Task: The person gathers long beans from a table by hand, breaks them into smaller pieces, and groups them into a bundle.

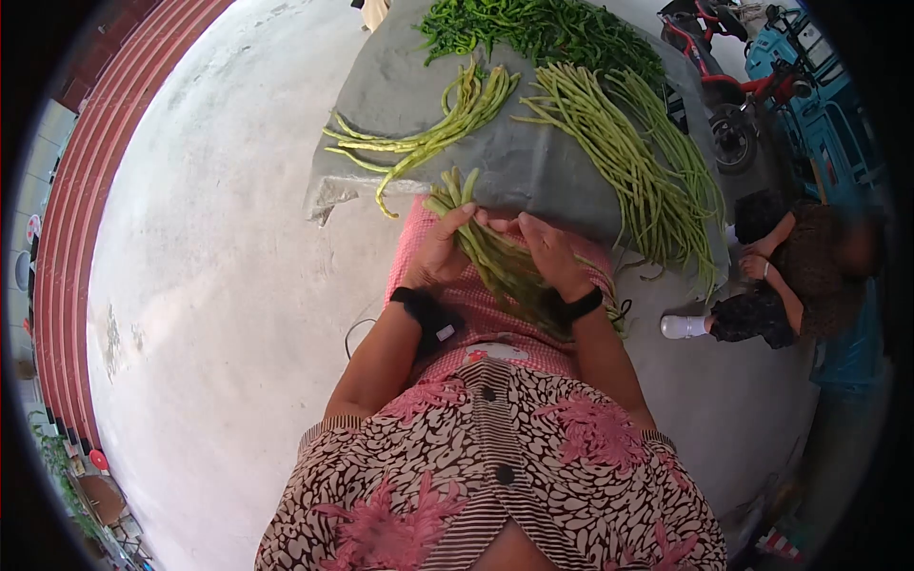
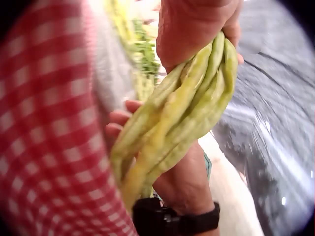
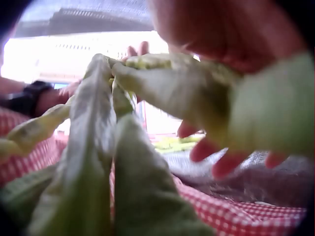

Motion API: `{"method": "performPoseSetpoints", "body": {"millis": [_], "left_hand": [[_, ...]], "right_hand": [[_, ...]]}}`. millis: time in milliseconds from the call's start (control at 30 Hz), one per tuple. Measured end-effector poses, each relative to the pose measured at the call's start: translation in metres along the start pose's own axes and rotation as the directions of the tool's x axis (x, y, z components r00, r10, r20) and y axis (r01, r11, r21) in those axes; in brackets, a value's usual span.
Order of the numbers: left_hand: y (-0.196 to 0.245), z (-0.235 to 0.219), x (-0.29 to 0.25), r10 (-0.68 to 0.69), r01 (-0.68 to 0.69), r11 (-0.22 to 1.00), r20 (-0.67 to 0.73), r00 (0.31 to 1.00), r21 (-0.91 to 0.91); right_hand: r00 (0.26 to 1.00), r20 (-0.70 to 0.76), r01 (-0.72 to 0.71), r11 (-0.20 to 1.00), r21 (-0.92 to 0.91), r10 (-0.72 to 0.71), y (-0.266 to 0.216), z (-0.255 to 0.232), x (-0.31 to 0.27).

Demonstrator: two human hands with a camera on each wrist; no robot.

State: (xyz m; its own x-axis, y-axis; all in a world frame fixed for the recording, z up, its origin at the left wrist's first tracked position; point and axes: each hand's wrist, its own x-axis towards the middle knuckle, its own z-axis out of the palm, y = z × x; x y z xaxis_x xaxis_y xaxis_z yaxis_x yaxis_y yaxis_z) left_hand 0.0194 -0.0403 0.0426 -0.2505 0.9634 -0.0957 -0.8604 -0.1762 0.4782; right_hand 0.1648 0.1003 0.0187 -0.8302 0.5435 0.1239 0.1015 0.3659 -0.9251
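Observation:
A bunch of long green beans (image 1: 505, 262) lies slantwise across my lap, its upper ends sticking out past my left hand (image 1: 443, 249). That hand grips the bunch, the thumb over the stalks; in the left wrist view the beans (image 2: 189, 105) hang down from it, pale green with yellowish patches. My right hand (image 1: 555, 255) is beside the bunch with fairly straight fingers. Its fingers (image 2: 118, 123) show behind the beans in the left wrist view. The right wrist view has bean pods large in front, with spread fingertips (image 3: 229, 164) beyond them.
A grey-covered table (image 1: 381, 86) stands before me. It bears a small bunch of long beans (image 1: 447, 124), a larger pile (image 1: 628, 152) and green peppers (image 1: 543, 29). A seated person (image 1: 800, 271) is at the right, near a teal tricycle (image 1: 828, 124). Red steps (image 1: 105, 143) run along the left.

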Motion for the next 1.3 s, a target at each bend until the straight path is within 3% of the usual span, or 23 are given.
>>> {"method": "performPoseSetpoints", "body": {"millis": [100, 133, 233, 300, 400, 500, 600, 700, 767, 867, 900, 967, 1000, 1033, 1100, 1167, 1200, 1233, 1300], "left_hand": [[0.013, 0.045, 0.001, 0.088, -0.103, 0.990, 0.149, 0.985, 0.101], [0.017, 0.060, 0.000, 0.106, -0.138, 0.979, 0.200, 0.974, 0.151], [0.034, 0.090, 0.005, 0.228, -0.235, 0.972, 0.231, 0.946, 0.000], [0.056, 0.097, 0.010, 0.278, -0.278, 0.960, 0.156, 0.948, -0.026], [0.084, 0.088, 0.017, 0.328, -0.331, 0.941, -0.042, 0.944, -0.067], [0.103, 0.059, 0.014, 0.293, -0.324, 0.937, -0.212, 0.932, -0.129], [0.094, 0.049, 0.008, 0.180, -0.241, 0.956, -0.313, 0.933, -0.169], [0.074, 0.022, 0.008, 0.040, -0.157, 0.960, -0.445, 0.895, -0.230], [0.054, 0.007, 0.003, 0.017, -0.120, 0.970, -0.434, 0.901, -0.212], [0.041, -0.043, -0.002, 0.020, -0.171, 0.962, -0.569, 0.822, -0.214], [0.040, -0.058, -0.006, -0.006, -0.206, 0.930, -0.571, 0.821, -0.306], [0.033, -0.057, -0.019, 0.027, -0.221, 0.954, -0.679, 0.734, -0.201], [0.029, -0.062, -0.021, 0.014, -0.265, 0.935, -0.720, 0.693, -0.237], [0.030, -0.032, -0.027, -0.026, -0.263, 0.917, -0.702, 0.712, -0.301], [0.029, -0.026, -0.030, 0.023, -0.258, 0.939, -0.706, 0.708, -0.228], [0.032, -0.017, -0.026, 0.057, -0.229, 0.958, -0.674, 0.737, -0.170], [0.034, -0.011, -0.025, 0.060, -0.201, 0.969, -0.645, 0.762, -0.146], [0.032, 0.002, -0.022, 0.131, -0.194, 0.980, -0.611, 0.781, -0.037], [0.032, 0.044, -0.025, 0.128, -0.113, 0.992, -0.469, 0.874, 0.061]], "right_hand": [[0.924, 0.283, -0.285, 0.957, 0.056, 0.258, -0.009, -0.025, -0.008], [0.899, 0.307, -0.363, 0.924, 0.118, 0.314, -0.010, -0.031, -0.012], [0.820, 0.396, -0.541, 0.788, 0.295, 0.414, -0.003, -0.048, -0.025], [0.784, 0.451, -0.607, 0.680, 0.412, 0.427, 0.013, -0.051, -0.044], [0.707, 0.500, -0.708, 0.489, 0.510, 0.501, -0.027, -0.074, -0.080], [0.572, 0.626, -0.806, 0.505, 0.309, 0.530, 0.001, -0.117, -0.106], [0.757, 0.529, -0.530, 0.834, 0.154, 0.383, 0.010, -0.150, -0.122], [0.653, 0.593, -0.629, 0.773, 0.079, 0.471, -0.028, -0.183, -0.131], [0.563, 0.574, -0.651, 0.747, -0.135, 0.594, -0.038, -0.201, -0.142], [0.435, 0.477, -0.650, 0.633, -0.421, 0.764, -0.026, -0.231, -0.171], [0.389, 0.433, -0.642, 0.577, -0.505, 0.813, -0.015, -0.241, -0.184], [0.540, 0.181, -0.449, 0.464, -0.764, 0.822, 0.005, -0.257, -0.222], [0.619, 0.065, -0.356, 0.354, -0.865, 0.782, 0.008, -0.261, -0.233], [0.658, 0.008, -0.333, 0.301, -0.894, 0.753, -0.001, -0.256, -0.229], [0.735, -0.106, -0.300, 0.182, -0.936, 0.669, -0.018, -0.235, -0.213], [0.951, -0.059, -0.250, 0.640, -0.727, 0.304, 0.008, -0.212, -0.194], [0.955, -0.043, -0.251, 0.719, -0.647, 0.295, -0.022, -0.188, -0.164], [0.983, -0.017, -0.167, 0.841, -0.514, 0.185, -0.036, -0.165, -0.139], [0.996, 0.083, 0.001, 0.954, -0.299, 0.025, -0.071, -0.124, -0.096]]}}
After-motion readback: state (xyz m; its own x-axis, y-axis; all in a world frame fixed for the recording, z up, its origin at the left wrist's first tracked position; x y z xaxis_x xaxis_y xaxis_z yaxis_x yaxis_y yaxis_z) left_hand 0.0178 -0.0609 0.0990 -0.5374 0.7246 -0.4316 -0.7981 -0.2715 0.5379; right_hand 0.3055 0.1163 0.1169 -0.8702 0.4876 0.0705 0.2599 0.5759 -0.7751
